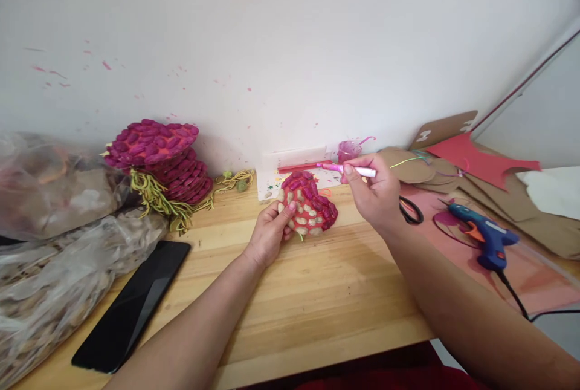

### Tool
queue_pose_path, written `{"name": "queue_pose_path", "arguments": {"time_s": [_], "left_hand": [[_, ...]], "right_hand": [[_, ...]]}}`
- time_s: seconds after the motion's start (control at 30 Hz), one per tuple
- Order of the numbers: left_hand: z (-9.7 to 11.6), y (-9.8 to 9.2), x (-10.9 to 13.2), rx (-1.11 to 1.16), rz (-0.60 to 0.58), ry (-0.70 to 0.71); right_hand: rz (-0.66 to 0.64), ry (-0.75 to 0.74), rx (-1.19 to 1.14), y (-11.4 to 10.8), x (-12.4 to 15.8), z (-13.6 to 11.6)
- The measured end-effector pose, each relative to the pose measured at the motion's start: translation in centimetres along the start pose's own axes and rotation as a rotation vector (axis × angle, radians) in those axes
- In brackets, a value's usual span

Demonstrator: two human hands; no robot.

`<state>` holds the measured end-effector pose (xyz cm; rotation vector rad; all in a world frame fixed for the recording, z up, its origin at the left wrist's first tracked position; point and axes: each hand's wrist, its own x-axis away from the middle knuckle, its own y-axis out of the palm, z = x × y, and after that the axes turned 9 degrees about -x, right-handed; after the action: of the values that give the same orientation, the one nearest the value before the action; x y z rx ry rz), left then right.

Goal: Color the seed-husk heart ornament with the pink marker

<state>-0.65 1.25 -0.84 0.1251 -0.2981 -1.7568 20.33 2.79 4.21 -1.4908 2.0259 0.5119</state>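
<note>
My left hand grips the lower left edge of a red disc covered with peanuts, thumb on top. Peanuts along its upper and right parts are painted magenta; those toward the lower left are bare tan. A paintbrush with a white handle and pink-stained front is pinched in my right hand. Its tip points left, just above the disc and apart from it. Behind stands a small clear cup smeared with magenta paint. A long red strip lies on a white sheet with stars.
Left are a stack of magenta peanut discs with yellow-green yarn, plastic bags and a black phone. On the right lie scissors, a blue glue gun with its cord, cardboard pieces and red paper.
</note>
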Motion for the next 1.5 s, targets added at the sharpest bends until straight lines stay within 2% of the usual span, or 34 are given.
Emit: {"name": "queue_pose_path", "arguments": {"time_s": [0.07, 0.17, 0.3, 0.43, 0.7, 1.27, 1.5], "left_hand": [[0.1, 0.0, 0.0, 0.002, 0.024, 0.000], [0.3, 0.0, 0.0, -0.005, 0.041, -0.024], [0.4, 0.1, 0.0, -0.014, 0.052, -0.048], [0.5, 0.2, 0.1, -0.031, 0.048, -0.042], [0.2, 0.0, 0.0, -0.075, 0.039, -0.032], [0.1, 0.1, 0.0, -0.116, -0.002, 0.012], [-0.2, -0.1, -0.2, -0.182, 0.005, 0.034]], "right_hand": [[0.090, 0.052, 0.057, -1.2, -2.3, 0.1], [0.107, 0.093, 0.407, -3.0, -6.7, 0.1], [-0.026, 0.279, 0.864, -3.5, -11.7, 1.0], [-0.251, 0.427, 1.113, -2.4, -14.0, 3.1], [-0.335, 0.475, 1.175, -1.8, -13.8, 5.1], [-0.446, 0.452, 1.207, -0.9, -13.2, 4.7], [-0.454, 0.473, 1.209, -0.8, -13.6, 4.7]]}}
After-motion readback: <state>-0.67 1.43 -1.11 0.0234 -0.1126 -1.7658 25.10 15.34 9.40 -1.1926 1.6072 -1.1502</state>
